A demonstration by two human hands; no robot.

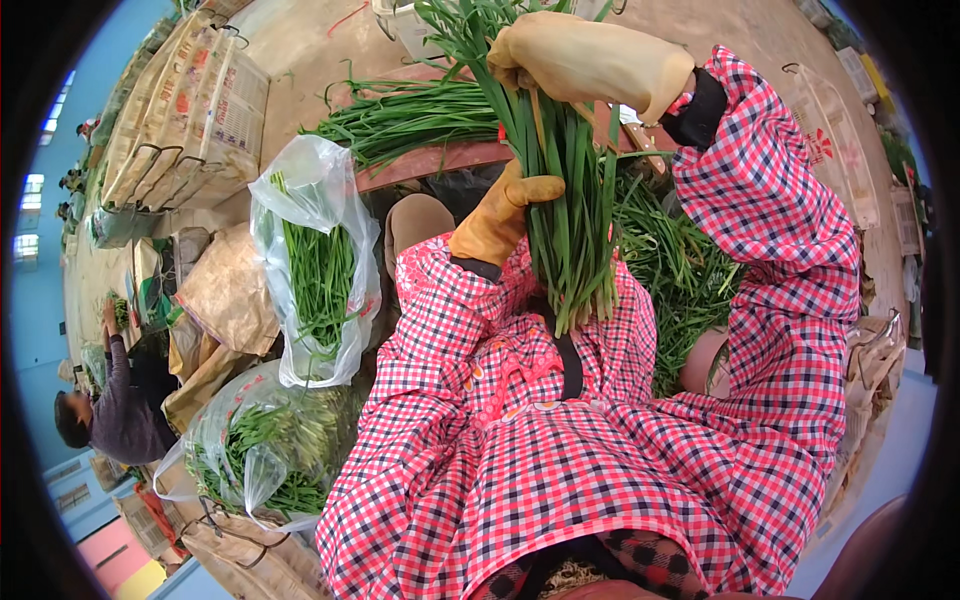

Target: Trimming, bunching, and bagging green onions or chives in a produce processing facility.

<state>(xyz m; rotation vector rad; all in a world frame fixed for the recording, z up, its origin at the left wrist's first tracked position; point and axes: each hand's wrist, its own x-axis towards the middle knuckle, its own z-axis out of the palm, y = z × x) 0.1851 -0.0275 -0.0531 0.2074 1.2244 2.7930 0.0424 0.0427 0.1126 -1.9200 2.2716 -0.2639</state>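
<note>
My left hand (508, 210), in an orange rubber glove, grips a bunch of green garlic chives (574, 262) in front of my chest. The pale cut ends point down toward my lap and the leaves fan out upward. Higher up, my right hand (589, 58), in a paler rubber glove, is closed on leaves of the same bunch; its fingertips are partly hidden. A yellowish leaf (538, 116) hangs below that fist. Behind the hands, more long chives (420, 112) lie across a reddish board (427, 163). A knife with a wooden handle (643, 142) rests right of the bunch.
Left of me stand an open clear plastic bag of chives (319, 277) and a fuller bag (262, 450). Stacked plastic crates (184, 112) rise at the upper left. Loose leaves (675, 277) heap at my right. Another person (127, 412) works at far left.
</note>
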